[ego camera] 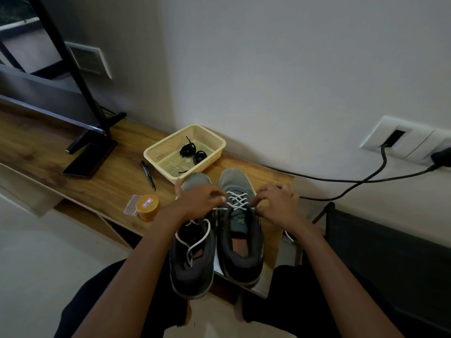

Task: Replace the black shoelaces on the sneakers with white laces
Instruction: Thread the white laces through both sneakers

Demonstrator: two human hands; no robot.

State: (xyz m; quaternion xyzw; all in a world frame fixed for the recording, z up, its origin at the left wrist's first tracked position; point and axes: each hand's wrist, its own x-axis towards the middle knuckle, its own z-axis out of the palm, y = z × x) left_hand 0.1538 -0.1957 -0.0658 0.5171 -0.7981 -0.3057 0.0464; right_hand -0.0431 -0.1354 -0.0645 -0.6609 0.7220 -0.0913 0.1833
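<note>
Two grey sneakers stand side by side at the near edge of a wooden shelf. The right sneaker has a white lace crossed through its eyelets. My left hand pinches one end of that lace at the sneaker's left side. My right hand pinches the other end at its right side. The left sneaker carries a loose white lace that trails into its opening. Two coiled black laces lie in a cream plastic basket behind the sneakers.
A black marker lies left of the basket. An orange round container and a small clear box sit near the shelf's front edge. A phone lies by the TV stand. Black cables run from the wall sockets on the right.
</note>
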